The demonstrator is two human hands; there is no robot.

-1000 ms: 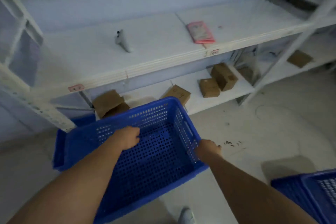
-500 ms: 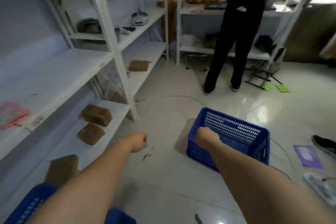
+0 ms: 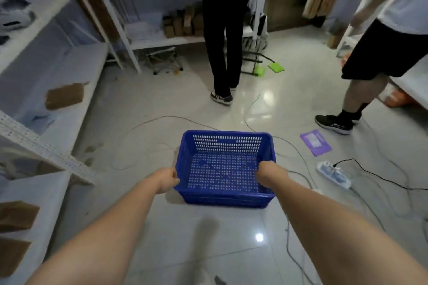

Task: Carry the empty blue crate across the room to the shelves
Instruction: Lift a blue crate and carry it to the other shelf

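Indoors, glossy tiled floor (image 3: pixel 231 250), white shelves (image 3: pixel 58 122), both hands' grip closed on blue crate (image 3: pixel 225 146) sides

a purple sheet (image 3: pixel 315 142) and white power strip (image 3: pixel 334 174) lie near grey cables (image 3: pixel 298 159) on the tiled floor (image 3: pixel 139 104).

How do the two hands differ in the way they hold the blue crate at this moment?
The left hand grips the blue crate from outside its left wall, fist closed at the rim; the right hand curls over the right rim with its fingers reaching inside. The left hand sits slightly lower in the picture than the right hand. Both are closed on the crate near its close end, arms stretched forward.
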